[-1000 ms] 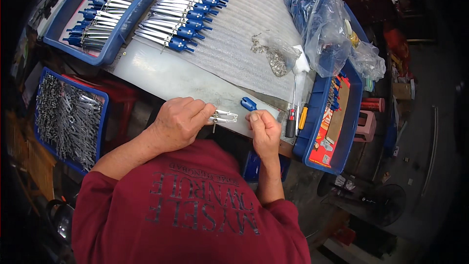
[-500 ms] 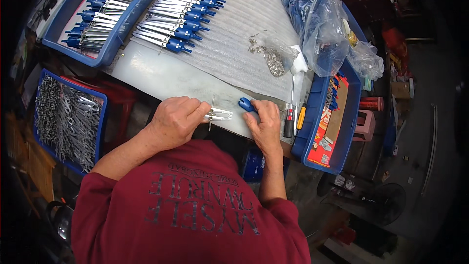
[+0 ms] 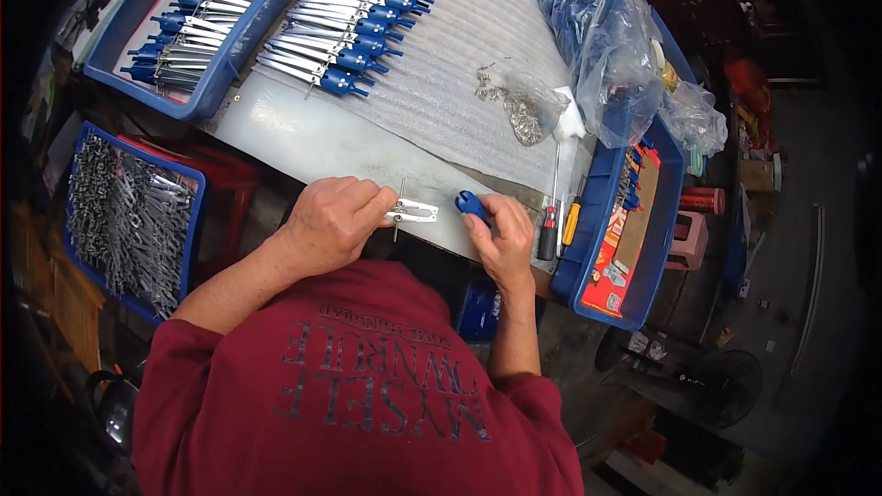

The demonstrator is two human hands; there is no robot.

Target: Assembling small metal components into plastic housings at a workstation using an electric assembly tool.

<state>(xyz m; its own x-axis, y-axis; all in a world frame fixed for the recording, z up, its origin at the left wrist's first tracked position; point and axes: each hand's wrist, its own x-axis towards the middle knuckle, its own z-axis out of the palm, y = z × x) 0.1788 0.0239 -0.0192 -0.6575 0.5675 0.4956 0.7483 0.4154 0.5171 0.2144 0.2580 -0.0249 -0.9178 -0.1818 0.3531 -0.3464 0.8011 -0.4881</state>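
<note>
Two hands: L hand [image 3: 333, 223] grips metal piece [image 3: 411, 217]; R hand [image 3: 505, 239] holds blue cap [image 3: 469, 205] btwn thumb & fingers.
Metal piece: long axis approx. L–R, prongs [image 3: 428, 208] twd cap.
Blue cap: just R of prongs, apart; R hand nearer.

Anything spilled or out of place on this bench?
Yes: small metal pieces lie loose on the pale foam sheet, beside a clear bag holding more. They look spilled, being outside the bag, though perhaps deliberately tipped out.
</note>
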